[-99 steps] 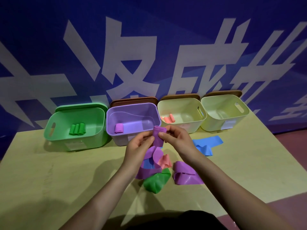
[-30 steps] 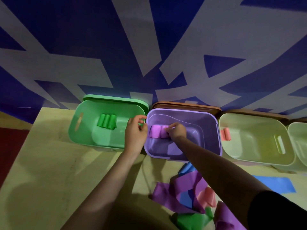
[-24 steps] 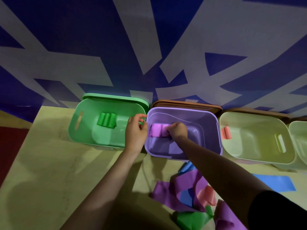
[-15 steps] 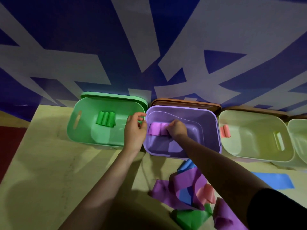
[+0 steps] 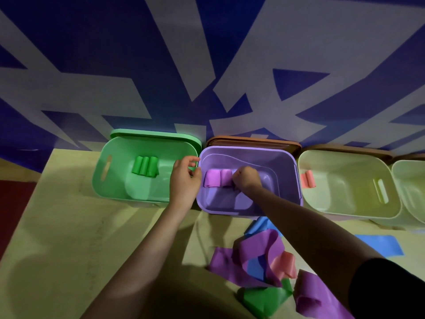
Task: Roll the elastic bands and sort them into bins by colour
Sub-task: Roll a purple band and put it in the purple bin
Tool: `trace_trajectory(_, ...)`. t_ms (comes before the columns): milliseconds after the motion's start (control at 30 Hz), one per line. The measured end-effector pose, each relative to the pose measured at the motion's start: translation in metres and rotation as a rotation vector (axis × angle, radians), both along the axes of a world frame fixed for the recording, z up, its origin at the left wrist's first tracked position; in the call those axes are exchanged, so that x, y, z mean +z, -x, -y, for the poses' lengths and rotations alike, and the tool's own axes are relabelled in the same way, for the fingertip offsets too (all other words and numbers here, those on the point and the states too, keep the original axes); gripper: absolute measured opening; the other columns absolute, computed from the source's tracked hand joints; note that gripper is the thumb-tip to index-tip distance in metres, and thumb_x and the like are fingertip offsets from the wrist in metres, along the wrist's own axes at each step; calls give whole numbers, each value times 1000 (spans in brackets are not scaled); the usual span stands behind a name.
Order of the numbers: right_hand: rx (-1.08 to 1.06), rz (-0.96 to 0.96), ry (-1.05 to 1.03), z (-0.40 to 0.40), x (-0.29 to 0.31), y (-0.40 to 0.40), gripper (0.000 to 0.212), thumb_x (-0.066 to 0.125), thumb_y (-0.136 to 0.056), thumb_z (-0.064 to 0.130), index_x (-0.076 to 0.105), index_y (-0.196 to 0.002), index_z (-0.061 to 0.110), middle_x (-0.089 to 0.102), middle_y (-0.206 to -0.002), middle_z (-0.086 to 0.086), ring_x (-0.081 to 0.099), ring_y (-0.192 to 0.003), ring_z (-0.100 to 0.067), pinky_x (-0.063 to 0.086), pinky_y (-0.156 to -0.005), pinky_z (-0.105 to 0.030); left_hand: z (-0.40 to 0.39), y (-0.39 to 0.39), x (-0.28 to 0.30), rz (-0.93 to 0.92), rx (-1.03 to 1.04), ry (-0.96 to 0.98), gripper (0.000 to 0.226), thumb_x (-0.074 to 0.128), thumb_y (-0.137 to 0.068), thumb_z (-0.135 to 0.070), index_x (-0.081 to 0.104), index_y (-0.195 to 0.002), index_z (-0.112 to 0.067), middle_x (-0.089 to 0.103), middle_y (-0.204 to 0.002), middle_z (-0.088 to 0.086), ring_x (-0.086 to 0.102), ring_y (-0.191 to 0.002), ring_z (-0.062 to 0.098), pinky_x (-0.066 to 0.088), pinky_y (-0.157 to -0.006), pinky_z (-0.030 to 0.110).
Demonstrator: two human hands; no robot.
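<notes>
My right hand [image 5: 246, 178] reaches inside the purple bin [image 5: 230, 211] and grips a rolled purple band [image 5: 226, 178], set down right beside another purple roll [image 5: 212, 178]. My left hand [image 5: 184, 183] is at the bin's left rim, thumb and fingers curled around the edge. Loose purple, blue, pink and green bands lie in a pile [image 5: 259, 256] on the table in front of the bins.
The green bin [image 5: 101, 180] on the left holds three green rolls [image 5: 145, 166]. A pale bin [image 5: 345, 203] to the right holds a pink roll [image 5: 307, 179]; another pale bin [image 5: 411, 192] follows. A flat blue band [image 5: 379, 245] lies at the right. A blue-and-white wall backs the bins.
The purple band I was rolling above the pile is now in the purple bin. Over the last second my hands barely moved; the right still grips the roll.
</notes>
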State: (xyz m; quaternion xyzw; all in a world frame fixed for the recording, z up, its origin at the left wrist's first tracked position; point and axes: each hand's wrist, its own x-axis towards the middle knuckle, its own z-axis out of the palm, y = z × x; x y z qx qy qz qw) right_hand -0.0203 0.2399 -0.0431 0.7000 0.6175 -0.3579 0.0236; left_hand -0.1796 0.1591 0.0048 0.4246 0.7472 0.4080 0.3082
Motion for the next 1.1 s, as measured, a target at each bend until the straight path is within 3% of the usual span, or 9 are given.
trace_trajectory(167, -14, -7, 14, 0, 5, -1, 28, 48, -93, 14, 69, -103, -2, 67, -108, -21, 60, -105, -36, 46, -81, -30, 0, 0, 1, -4, -5, 7, 23, 56, -89, -6, 62, -109, -15, 53, -106, 1, 53, -82, 11, 44, -75, 24)
trace_trajectory(467, -47, -61, 16, -2, 6, -9, 32, 54, -88, 25, 71, -87, -3, 71, -92, -23, 66, -93, -36, 53, -84, -36, 0, 0, 2, -30, -13, 15, 22, 55, -90, -8, 62, -109, -16, 53, -106, 1, 54, -82, 13, 48, -76, 32)
trace_trajectory(567, -77, -94, 38, -2, 9, -13, 32, 54, -90, 23, 67, -66, 6, 72, -81, -19, 67, -77, -28, 51, -71, -27, 1, 0, 5, -71, -9, 16, 22, 56, -89, -9, 62, -109, -15, 54, -108, 3, 54, -76, 17, 48, -75, 33)
trace_trajectory(633, -80, -102, 41, -2, 12, -16, 32, 54, -91, 24, 69, -71, 4, 72, -85, -19, 65, -74, -24, 48, -69, -26, 1, -1, 9, -115, 0, 6, 22, 56, -89, -10, 63, -110, -15, 53, -109, 6, 52, -74, 19, 43, -72, 30)
trace_trajectory(700, -63, -113, 29, -2, 16, -18, 35, 54, -93, 27, 71, -85, -2, 71, -91, -21, 65, -84, -30, 49, -78, -32, 3, -3, 17, -145, 16, -7, 23, 57, -89, -10, 62, -111, -14, 50, -108, 7, 49, -73, 17, 38, -70, 26)
trace_trajectory(767, -43, -141, 16, 0, 25, -21, 35, 54, -93, 27, 71, -83, -2, 70, -88, -21, 65, -85, -32, 51, -83, -36, 8, -6, 29, -139, 17, -28, 23, 57, -89, -11, 62, -112, -15, 47, -104, 4, 46, -69, 15, 38, -68, 26)
trace_trajectory(867, -72, -283, -47, 8, 45, -31, 31, 58, -90, 21, 67, -69, 0, 69, -75, -20, 61, -65, -24, 54, -78, -40, 17, -13, 51, -95, -50, -102, 21, 57, -89, -10, 62, -109, -16, 47, -98, 0, 46, -68, 7, 40, -70, 27)
trace_trajectory(933, -95, -386, -103, 15, 64, -39, 27, 59, -90, 18, 68, -76, -4, 70, -78, -21, 60, -64, -22, 54, -74, -40, 23, -22, 67, -53, -113, -126, 19, 56, -89, -8, 63, -105, -16, 49, -95, 0, 48, -70, 4, 39, -70, 25)
trace_trajectory(1100, -73, -624, -236, 56, 126, -66, 20, 54, -95, 12, 68, -91, -2, 64, -71, -6, 57, -59, -10, 49, -58, -20, 47, -56, 100, 64, -290, -70, 18, 55, -91, -3, 65, -105, -8, 53, -82, -6, 48, -66, 5, 37, -61, 9)
